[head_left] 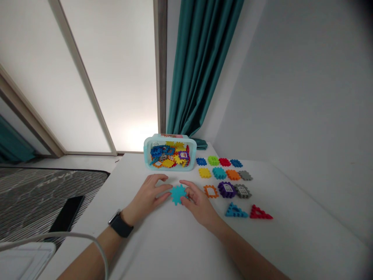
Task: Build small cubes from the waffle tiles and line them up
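Observation:
A light blue building tile with toothed edges is between my hands, just above or on the white table. The thumb and fingers of my right hand grip its right edge. My left hand, with a dark watch on the wrist, has its thumb and index fingertip pinched at the tile's left edge. Its other fingers are partly bent and apart from the tile. Right of my right hand lie an orange window tile, a thick purple window piece and a grey window piece.
A light blue tub of mixed pieces lies open toward me behind my hands. More toothed tiles, including a yellow one, form rows at right. Nearer are blue and red triangles. A white cable crosses the lower left.

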Motion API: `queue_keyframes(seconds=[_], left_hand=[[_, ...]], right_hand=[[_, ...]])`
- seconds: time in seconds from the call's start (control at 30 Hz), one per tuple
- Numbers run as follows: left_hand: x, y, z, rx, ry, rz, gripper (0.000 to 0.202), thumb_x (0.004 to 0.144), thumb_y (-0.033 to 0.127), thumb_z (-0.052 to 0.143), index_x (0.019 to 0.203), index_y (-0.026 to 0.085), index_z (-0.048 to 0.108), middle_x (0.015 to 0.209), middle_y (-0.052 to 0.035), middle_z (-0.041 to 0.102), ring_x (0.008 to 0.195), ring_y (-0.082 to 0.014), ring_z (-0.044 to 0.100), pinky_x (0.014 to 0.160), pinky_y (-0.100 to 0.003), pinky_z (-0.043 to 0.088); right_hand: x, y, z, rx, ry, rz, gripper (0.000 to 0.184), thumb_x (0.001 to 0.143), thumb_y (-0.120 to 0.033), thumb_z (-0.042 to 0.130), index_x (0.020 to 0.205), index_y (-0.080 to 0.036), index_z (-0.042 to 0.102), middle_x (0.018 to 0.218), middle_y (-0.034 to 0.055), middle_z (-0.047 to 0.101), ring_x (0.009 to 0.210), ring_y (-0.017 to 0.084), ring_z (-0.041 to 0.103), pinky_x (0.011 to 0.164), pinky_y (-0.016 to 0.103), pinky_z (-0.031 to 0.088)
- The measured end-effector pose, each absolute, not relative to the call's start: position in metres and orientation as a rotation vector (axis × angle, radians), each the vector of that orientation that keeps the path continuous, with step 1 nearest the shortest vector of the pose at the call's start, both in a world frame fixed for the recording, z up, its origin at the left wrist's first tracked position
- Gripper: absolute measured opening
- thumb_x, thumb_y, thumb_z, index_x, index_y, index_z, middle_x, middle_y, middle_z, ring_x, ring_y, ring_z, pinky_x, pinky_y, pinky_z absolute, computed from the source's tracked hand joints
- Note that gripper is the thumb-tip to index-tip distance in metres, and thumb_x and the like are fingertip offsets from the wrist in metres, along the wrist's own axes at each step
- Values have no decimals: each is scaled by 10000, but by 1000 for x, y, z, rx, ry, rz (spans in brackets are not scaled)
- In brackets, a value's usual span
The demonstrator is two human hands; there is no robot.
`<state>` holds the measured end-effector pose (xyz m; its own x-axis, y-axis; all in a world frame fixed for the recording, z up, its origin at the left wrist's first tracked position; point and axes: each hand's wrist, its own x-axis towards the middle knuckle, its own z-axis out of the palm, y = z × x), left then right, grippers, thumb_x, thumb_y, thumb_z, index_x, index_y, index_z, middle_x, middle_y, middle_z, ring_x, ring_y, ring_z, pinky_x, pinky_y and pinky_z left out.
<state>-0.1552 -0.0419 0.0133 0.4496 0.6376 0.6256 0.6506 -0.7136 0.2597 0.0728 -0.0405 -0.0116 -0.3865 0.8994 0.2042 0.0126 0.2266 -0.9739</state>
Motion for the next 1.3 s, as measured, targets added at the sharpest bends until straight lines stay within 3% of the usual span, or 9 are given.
queue_keyframes(seconds=[0.17, 0.4, 0.57, 0.67, 0.83, 1.0, 1.3], left_hand=[[-153, -44, 15, -2655, -1206, -1141, 199, 964, 222, 558, 1114, 237, 688, 1163, -100, 623, 1104, -242, 599, 959, -412, 514], [-149, -47, 15, -2686, -1220, -1048, 518, 788, 382, 779, 1248, 232, 594, 1230, -118, 610, 1132, -292, 589, 997, -463, 490], [-149, -46, 15, -2667, -1176, -991, 437, 801, 370, 776, 1181, 221, 621, 1215, -125, 624, 1120, -290, 601, 983, -462, 488], [-150, -46, 17, -2650, -1165, -1008, 423, 804, 356, 768, 1179, 219, 630, 1210, -126, 626, 1114, -287, 604, 978, -459, 495], [-153, -45, 16, -2604, -1213, -1106, 432, 813, 358, 766, 1201, 225, 631, 1204, -121, 618, 1100, -277, 607, 965, -445, 515], [-156, -43, 13, -2608, -1202, -1160, 444, 828, 350, 758, 1228, 221, 615, 1208, -123, 606, 1103, -275, 601, 966, -448, 518], [-157, -41, 10, -2665, -1244, -1179, 437, 849, 350, 745, 1245, 229, 604, 1222, -115, 578, 1100, -268, 588, 960, -457, 517]], right_hand=[[65, -45, -11, -862, -1572, 1331, 402, 872, -338, 656, 1243, -225, 549, 968, 39, 712, 828, 175, 663, 731, 305, 522], [67, -43, -11, -885, -1537, 1286, 422, 876, -357, 659, 1257, -226, 533, 970, 42, 733, 865, 192, 682, 774, 327, 527], [65, -46, -13, -876, -1608, 1255, 395, 913, -307, 603, 1287, -221, 510, 1002, 56, 730, 886, 194, 694, 781, 331, 546], [67, -47, -11, -923, -1746, 1030, 405, 915, -261, 586, 1311, -226, 512, 1084, 75, 703, 955, 210, 685, 838, 370, 564], [81, -43, -4, -823, -2084, 455, 511, 892, -183, 607, 1385, -266, 503, 1400, 117, 552, 1300, 273, 530, 1089, 479, 475], [88, -37, -2, -755, -2193, 225, 447, 932, -155, 566, 1362, -265, 515, 1401, 113, 573, 1292, 265, 541, 1075, 481, 498], [88, -37, -1, -757, -2182, 156, 293, 962, -161, 547, 1240, -250, 571, 1351, 109, 618, 1238, 257, 580, 1035, 481, 518]])
